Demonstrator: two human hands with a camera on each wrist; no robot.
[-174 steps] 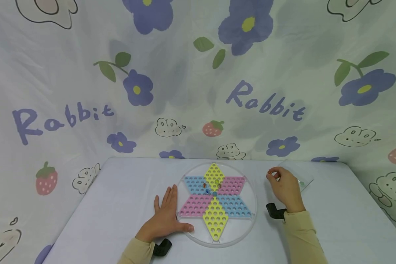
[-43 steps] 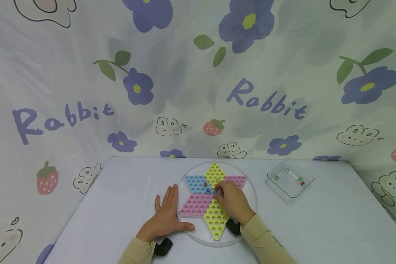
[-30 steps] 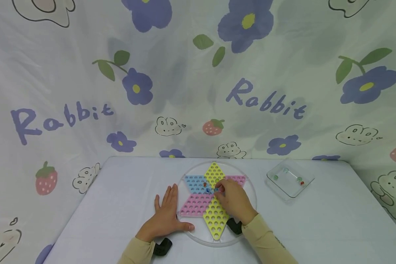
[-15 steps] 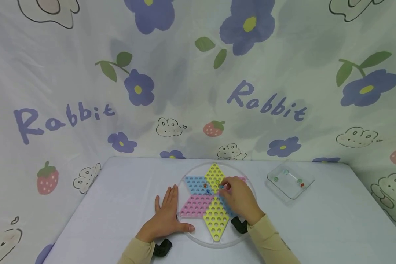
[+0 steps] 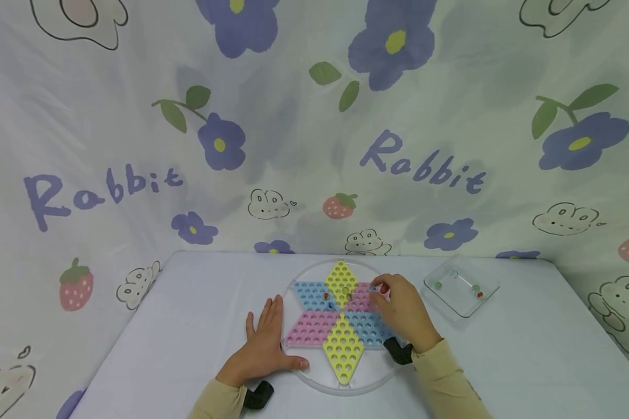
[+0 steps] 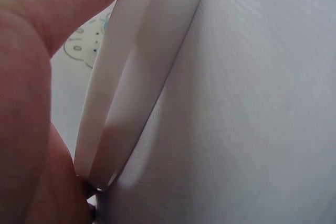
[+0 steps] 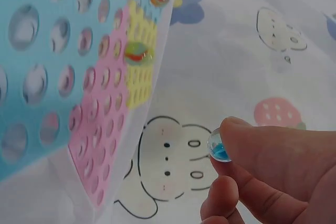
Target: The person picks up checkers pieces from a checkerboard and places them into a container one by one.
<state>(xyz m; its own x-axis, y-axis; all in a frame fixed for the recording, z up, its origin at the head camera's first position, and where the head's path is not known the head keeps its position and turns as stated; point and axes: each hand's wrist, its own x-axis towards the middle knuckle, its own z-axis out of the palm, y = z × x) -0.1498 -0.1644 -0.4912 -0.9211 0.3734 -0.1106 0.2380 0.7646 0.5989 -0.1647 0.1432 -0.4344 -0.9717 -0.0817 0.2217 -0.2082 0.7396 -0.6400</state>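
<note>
A round Chinese checkers board [image 5: 314,329] with a pink, blue and yellow star lies in the middle of the table. My right hand [image 5: 406,314] is over its right side, pinching a clear marble [image 7: 218,145] with a blue swirl between thumb and fingers. Near the star's centre sit a red-orange marble [image 5: 326,297], a blue marble [image 5: 331,306] and a yellow-green marble [image 7: 139,53]. Fingers spread, my left hand [image 5: 262,355] lies against the board's left edge, its thumb over the rim. The left wrist view shows the board's pale rim [image 6: 131,72] beside that hand.
A clear square tray [image 5: 453,317] stands to the right of the board, with several marbles inside, green ones and a red one [image 5: 479,294]. Behind the white table [image 5: 188,302] hangs a printed cloth [image 5: 293,145].
The right hand, earlier by the tray with a small reddish thing, came to the board's centre. It has since moved right with the blue-swirled marble from there. The left hand stays put.
</note>
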